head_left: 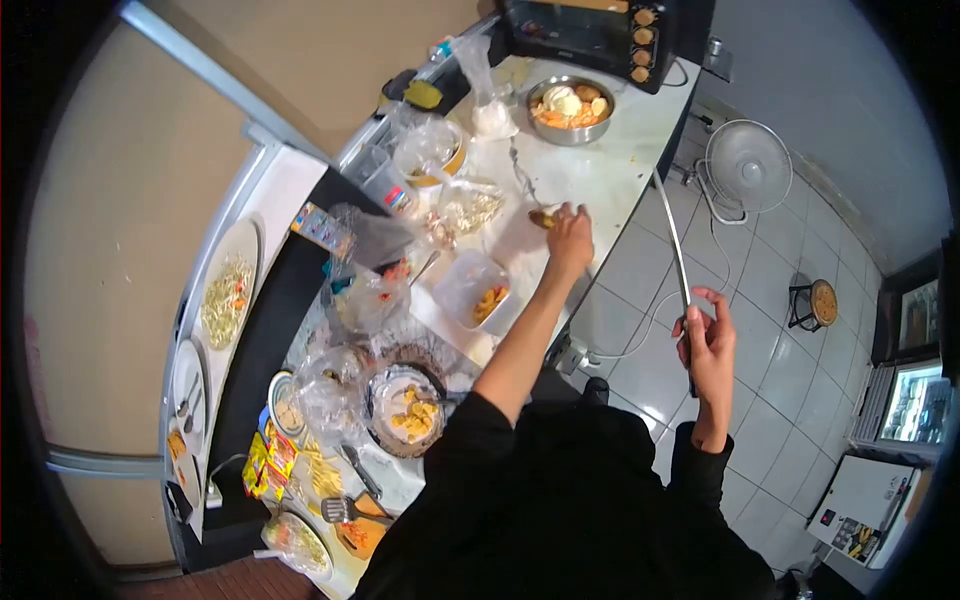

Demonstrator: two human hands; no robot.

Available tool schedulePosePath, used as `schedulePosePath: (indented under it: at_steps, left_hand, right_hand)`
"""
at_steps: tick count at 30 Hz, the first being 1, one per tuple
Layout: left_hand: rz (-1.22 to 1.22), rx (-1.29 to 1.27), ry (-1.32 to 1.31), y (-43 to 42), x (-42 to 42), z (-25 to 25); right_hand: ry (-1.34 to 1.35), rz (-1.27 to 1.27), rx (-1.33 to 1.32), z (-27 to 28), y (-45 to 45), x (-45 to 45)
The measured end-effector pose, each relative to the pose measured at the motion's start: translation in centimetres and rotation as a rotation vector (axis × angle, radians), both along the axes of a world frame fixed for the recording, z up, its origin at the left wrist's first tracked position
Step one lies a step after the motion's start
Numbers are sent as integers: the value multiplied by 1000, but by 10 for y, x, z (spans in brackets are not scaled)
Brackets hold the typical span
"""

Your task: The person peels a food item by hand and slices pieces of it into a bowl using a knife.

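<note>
My left hand [570,238] reaches down to the white counter [622,168], its fingers at a small brown item [541,218] that looks like a potato. Whether the fingers grip it or only touch it is not clear. My right hand [708,345] is closed round the dark handle of a long knife [672,225], held upright beyond the counter's edge, over the floor. Close to my left forearm is a clear plastic container [462,283] with yellow and red pieces inside. A steel bowl [571,135] of orange and pale pieces stands farther up the counter.
A black oven [570,35] stands at the counter's far end. Plastic bags [332,385], a pan [405,440] with yellow food and a spatula [338,510] lie at the lower left. On the tiled floor are a fan [748,167] and a small stool [822,302].
</note>
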State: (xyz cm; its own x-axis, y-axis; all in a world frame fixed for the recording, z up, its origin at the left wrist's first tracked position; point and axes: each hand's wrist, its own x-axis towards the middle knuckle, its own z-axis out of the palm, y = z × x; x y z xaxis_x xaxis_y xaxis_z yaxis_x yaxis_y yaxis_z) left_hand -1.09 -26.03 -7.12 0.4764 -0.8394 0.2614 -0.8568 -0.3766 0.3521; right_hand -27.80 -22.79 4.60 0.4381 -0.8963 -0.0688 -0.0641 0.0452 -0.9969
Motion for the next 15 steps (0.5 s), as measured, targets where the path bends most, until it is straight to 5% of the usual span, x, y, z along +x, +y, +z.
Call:
schedulePosePath:
  at_steps: [2,5,6,7,9,13,15]
  left_hand:
    - [98,245,56,-26,3,0]
    - [188,265,-2,-40,-7,26]
    - [137,279,-24,-59,28,-46]
    - [172,381,38,-41,8,4]
    - [143,315,-181,-33,27,-57]
    - [211,384,-226,-15,11,-49]
    - [240,193,-282,-10,14,-61]
  right_hand:
    - [14,-23,41,-9,-3,-19]
    - [-4,-43,94,-14,-5,-44]
    - [-14,-52,96,-17,-6,-53]
    - [-14,-51,106,-17,-8,-60]
    - [-42,-33,111,-25,-10,-74]
    - [-53,-27,145,-32,-13,-88]
    - [-55,-3,155,-31,-14,-89]
